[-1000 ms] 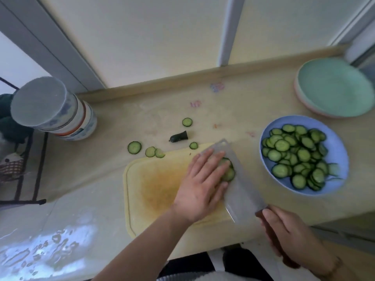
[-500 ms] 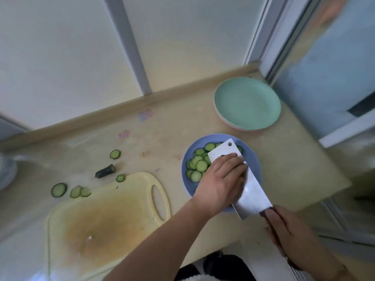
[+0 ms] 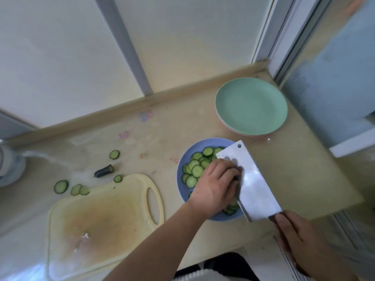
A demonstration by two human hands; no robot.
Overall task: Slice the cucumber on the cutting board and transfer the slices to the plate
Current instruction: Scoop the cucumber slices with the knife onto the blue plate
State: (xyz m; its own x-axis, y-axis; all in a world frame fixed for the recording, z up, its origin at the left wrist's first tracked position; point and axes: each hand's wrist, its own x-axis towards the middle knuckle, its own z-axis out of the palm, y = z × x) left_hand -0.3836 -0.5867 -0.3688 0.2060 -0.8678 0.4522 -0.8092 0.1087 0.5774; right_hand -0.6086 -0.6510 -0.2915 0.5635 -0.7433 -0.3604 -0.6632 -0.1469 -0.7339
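Observation:
The blue plate (image 3: 181, 179) sits right of the board and holds several cucumber slices (image 3: 195, 169). My left hand (image 3: 215, 186) hovers over the plate, its bent fingers touching the flat of the cleaver (image 3: 250, 180); the fingertips are hidden. My right hand (image 3: 297, 243) grips the cleaver's dark handle at the counter's front edge, and the blade is tilted above the plate's right side. The yellow cutting board (image 3: 101, 220) is bare and stained. A dark cucumber end stub (image 3: 103, 170) lies on the counter behind the board.
Loose slices lie on the counter near the board's far edge: one slice (image 3: 60, 186), a pair (image 3: 79, 189), a small one (image 3: 117, 178) and a far one (image 3: 114, 154). A green plate (image 3: 251, 106) stands at the back right corner. A white container (image 3: 8, 169) is at the left edge.
Both hands and the cleaver carried slices from the board to the blue plate. My left hand's fingers, flat on the blade before, have slid down and bent against it.

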